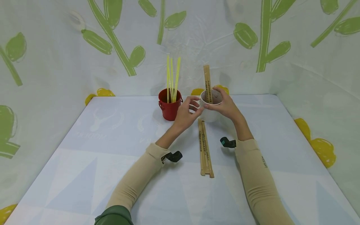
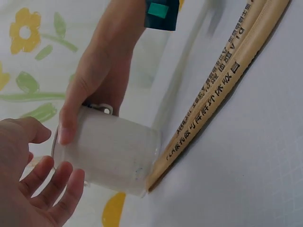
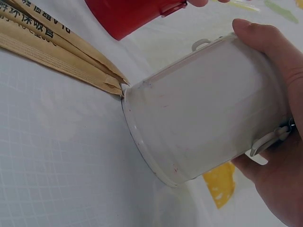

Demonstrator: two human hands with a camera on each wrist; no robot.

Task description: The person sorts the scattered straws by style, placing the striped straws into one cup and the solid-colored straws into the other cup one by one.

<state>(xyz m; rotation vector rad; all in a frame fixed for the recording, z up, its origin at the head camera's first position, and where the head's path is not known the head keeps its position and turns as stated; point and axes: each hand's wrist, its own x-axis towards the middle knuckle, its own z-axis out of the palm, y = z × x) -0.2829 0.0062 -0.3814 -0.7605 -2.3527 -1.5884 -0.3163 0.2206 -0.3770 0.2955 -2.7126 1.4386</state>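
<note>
A small white bucket (image 1: 209,116) stands on the table, and one paper-wrapped straw (image 1: 207,82) leans upright inside it. My right hand (image 1: 227,107) grips its upper part from the right, thumb on the near side of the rim. Close by on the left is my left hand (image 1: 186,113), fingers spread and loosely bent, holding nothing; whether its fingertips touch the bucket I cannot tell. The left wrist view shows that hand (image 2: 33,165) beside the bucket's rim end. Several paper-wrapped straws (image 1: 204,150) lie on the table, their far ends at the bucket's base.
Left of the white bucket, a red bucket (image 1: 170,112) holds several yellow straws (image 1: 177,78). A pale cloth with blue triangles covers the table (image 1: 84,181). Behind it hangs a white sheet (image 1: 197,28) with green leaf prints.
</note>
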